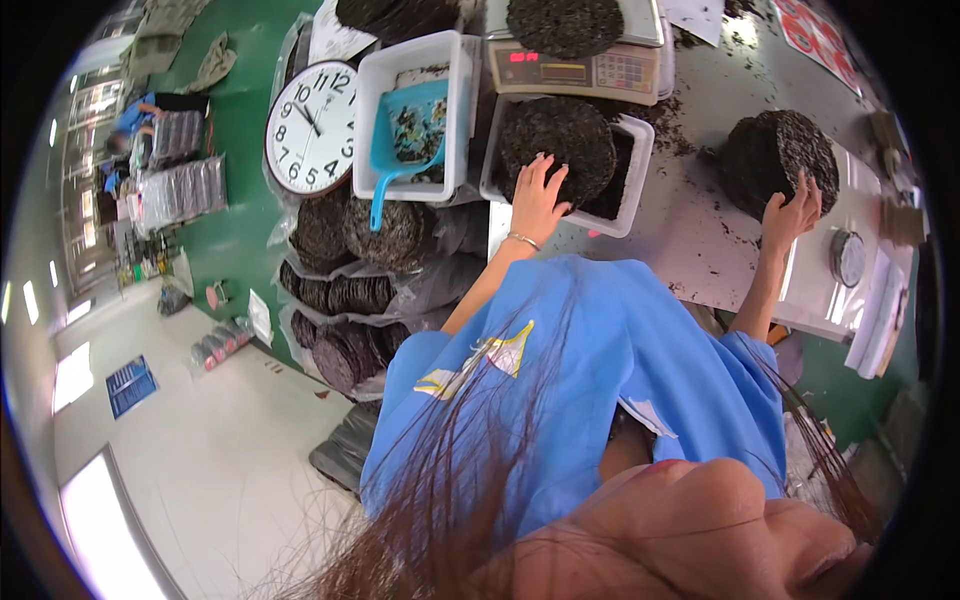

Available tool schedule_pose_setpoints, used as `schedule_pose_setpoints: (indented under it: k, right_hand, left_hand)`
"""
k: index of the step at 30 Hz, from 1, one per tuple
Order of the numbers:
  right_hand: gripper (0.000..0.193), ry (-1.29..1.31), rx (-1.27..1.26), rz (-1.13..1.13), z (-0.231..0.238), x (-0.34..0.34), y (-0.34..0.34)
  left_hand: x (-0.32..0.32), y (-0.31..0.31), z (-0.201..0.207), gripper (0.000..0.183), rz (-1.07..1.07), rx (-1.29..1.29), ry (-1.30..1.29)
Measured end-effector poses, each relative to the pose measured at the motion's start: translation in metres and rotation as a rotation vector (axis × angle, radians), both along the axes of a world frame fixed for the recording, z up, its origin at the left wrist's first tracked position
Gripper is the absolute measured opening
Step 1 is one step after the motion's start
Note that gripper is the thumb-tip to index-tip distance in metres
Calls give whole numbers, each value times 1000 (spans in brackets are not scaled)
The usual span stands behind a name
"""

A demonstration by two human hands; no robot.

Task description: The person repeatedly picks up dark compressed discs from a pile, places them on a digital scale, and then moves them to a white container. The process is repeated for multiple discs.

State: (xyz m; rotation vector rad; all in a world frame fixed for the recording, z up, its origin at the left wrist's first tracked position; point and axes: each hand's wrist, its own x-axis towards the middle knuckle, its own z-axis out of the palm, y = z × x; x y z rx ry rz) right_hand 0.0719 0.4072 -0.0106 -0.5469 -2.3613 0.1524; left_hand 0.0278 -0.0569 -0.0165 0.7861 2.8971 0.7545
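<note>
A dark round disc, which looks like dried seaweed, lies across a white tub holding black crumbs. My left hand rests on the disc's near edge, fingers spread over its top. Farther right, a thick stack of similar dark discs sits on the metal table. Against the near right side of that stack is my right hand, its fingers stretched out and touching it. Behind the tub, another dark disc lies on a digital scale with a lit red display.
Left of the scale stands a white bin with a blue scoop inside. A wall clock leans beside it, above bagged dark discs. Loose crumbs dot the metal table. A small round dial lies at right.
</note>
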Motion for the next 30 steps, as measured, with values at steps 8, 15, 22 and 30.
schedule_pose_setpoints:
  k: [8,15,22,30]
  right_hand:
    - [44,3,-154,383,5,-44,-89]
    - [46,-136,-157,794,14,-130,-208]
    - [43,-312,169,734,-8,-206,-244]
    - [50,74,63,354,61,-117,-141]
  left_hand:
    - [-5,-16,-16,41,-77,5,117]
    - [-7,-18,-33,42,-63,40,82]
    - [-5,-4,-4,53,-67,16,40]
    - [-7,-16,-12,54,-91,21,10]
